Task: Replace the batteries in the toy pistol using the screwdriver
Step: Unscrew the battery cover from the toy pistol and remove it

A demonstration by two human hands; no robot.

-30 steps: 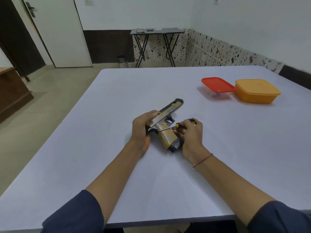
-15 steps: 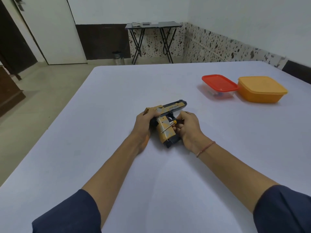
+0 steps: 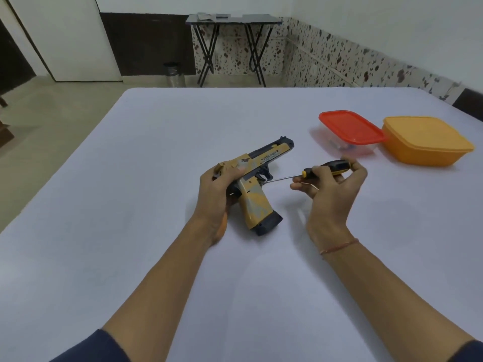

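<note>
Toy pistol [image 3: 257,189] gripped at rear by left hand [image 3: 218,190], lying on counter [image 3: 156,158]; screwdriver [image 3: 317,170] handle held in right hand [image 3: 330,188], fingers curled.

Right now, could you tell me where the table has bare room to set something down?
Bare table: left of the left hand, beyond the pistol, and between the forearms. Crowded: around pistol, right hand and screwdriver, and by the red-lidded box and orange box.

Tabletop [image 3: 117,257]: open passage along left, near and far edges; obstacles are the toy pistol [image 3: 254,202] mid-surface and a red-lidded box [image 3: 350,126] beside an orange box [image 3: 426,142] toward the right edge.
</note>
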